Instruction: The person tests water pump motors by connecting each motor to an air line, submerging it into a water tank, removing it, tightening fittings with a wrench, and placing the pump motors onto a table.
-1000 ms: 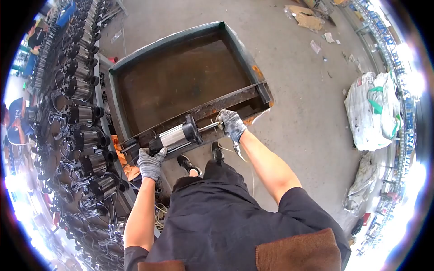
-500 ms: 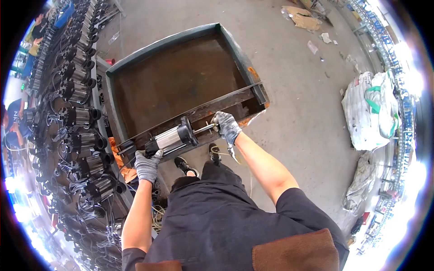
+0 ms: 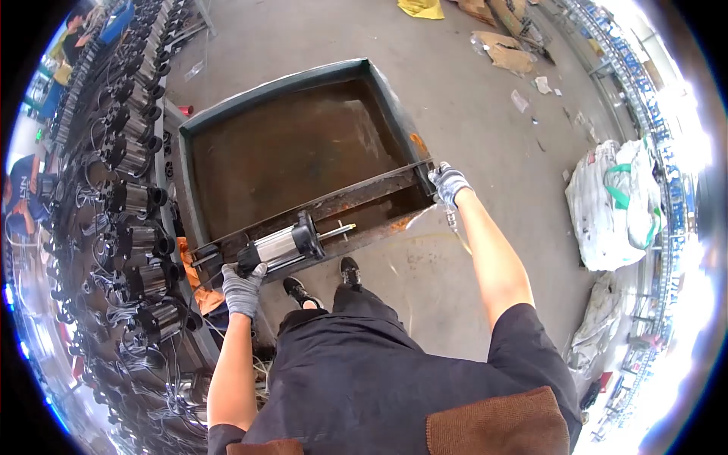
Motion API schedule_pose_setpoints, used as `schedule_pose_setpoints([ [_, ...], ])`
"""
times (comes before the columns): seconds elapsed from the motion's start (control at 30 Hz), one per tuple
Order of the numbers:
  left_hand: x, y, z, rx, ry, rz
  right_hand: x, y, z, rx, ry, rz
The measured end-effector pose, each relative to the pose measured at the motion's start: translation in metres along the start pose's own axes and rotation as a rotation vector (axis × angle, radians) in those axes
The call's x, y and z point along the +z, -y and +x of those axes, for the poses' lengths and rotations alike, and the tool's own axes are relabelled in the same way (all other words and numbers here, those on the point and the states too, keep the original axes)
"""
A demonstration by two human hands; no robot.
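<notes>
The left hand (image 3: 243, 292) grips the end of the motor (image 3: 279, 247), which lies across the tank's (image 3: 273, 87) near side; the right hand (image 3: 450, 184) is curled at the corner, its hold unclear. A slack left grip could let the motor roll, and the dangling hose (image 3: 452, 219) might snag. Stacked motors (image 3: 136, 199) crowd the left side

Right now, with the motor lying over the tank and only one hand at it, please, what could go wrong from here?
The motor could roll or slip if the left hand loosens its grip, since the right hand is away from it. It might drop toward the shoes just below, or into the brown tank. The shaft sticks out freely, so a sweeping right arm could perhaps knock it.
</notes>
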State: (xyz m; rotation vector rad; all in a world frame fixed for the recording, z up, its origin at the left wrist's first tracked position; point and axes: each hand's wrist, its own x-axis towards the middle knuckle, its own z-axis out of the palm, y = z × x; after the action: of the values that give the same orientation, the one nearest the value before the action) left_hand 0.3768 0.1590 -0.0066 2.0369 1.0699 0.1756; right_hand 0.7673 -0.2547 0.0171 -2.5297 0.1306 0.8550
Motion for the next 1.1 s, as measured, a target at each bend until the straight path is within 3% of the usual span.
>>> schedule_pose_setpoints([
  [0.03,-0.001,-0.003,0.001,-0.006,-0.001,0.020,0.005,-0.007,0.023,-0.072,-0.079,-0.347],
  [0.13,-0.005,-0.027,-0.007,-0.031,-0.018,0.082,0.002,0.013,0.026,-0.093,-0.092,-0.424],
  [0.23,0.012,0.018,0.005,0.008,-0.039,0.152,0.010,0.008,0.053,-0.141,-0.034,-0.434],
  [0.27,-0.008,-0.026,-0.007,-0.072,0.039,0.065,0.016,-0.011,0.068,-0.216,-0.092,-0.405],
  [0.37,-0.014,-0.008,0.005,-0.102,0.138,0.156,0.020,-0.027,0.065,-0.133,-0.236,-0.199],
  [0.4,-0.023,-0.005,0.006,-0.040,0.089,0.131,0.015,0.002,0.025,-0.119,-0.403,-0.326],
  [0.43,-0.032,0.003,0.012,-0.065,0.056,0.041,0.021,-0.004,0.019,-0.248,-0.609,-0.325],
  [0.5,-0.065,0.025,0.028,0.113,-0.141,0.375,0.027,0.016,-0.012,-0.340,-0.592,-0.140],
  [0.53,-0.079,0.033,0.036,0.124,-0.169,0.496,0.031,0.033,-0.029,-0.321,-0.410,-0.067],
  [0.57,-0.093,0.038,0.045,0.135,-0.197,0.615,0.048,0.062,-0.069,-0.390,-0.406,0.001],
  [0.63,-0.107,0.065,0.072,0.230,-0.072,0.750,0.087,0.085,-0.090,-0.582,-0.301,-0.022],
  [0.7,-0.124,0.043,0.086,0.013,0.225,0.864,0.135,0.126,-0.137,-0.715,-0.129,0.331],
  [0.73,-0.125,0.049,0.093,0.039,0.273,0.944,0.149,0.146,-0.152,-0.683,-0.096,0.222],
  [0.77,-0.126,0.054,0.097,0.072,0.298,0.964,0.164,0.162,-0.165,-0.816,-0.168,0.176],
  [0.97,-0.131,0.069,0.114,0.270,0.344,0.955,0.210,0.191,-0.176,-0.772,-0.366,-0.033],
  [1.03,-0.130,0.112,0.124,0.355,0.420,0.687,0.210,0.192,-0.177,-0.747,-0.373,-0.064],
  [1.07,-0.135,0.114,0.121,0.463,0.432,0.699,0.211,0.192,-0.177,-0.750,-0.368,-0.050],
  [1.1,-0.138,0.104,0.110,0.442,0.321,0.578,0.211,0.192,-0.177,-0.738,-0.371,-0.057],
])
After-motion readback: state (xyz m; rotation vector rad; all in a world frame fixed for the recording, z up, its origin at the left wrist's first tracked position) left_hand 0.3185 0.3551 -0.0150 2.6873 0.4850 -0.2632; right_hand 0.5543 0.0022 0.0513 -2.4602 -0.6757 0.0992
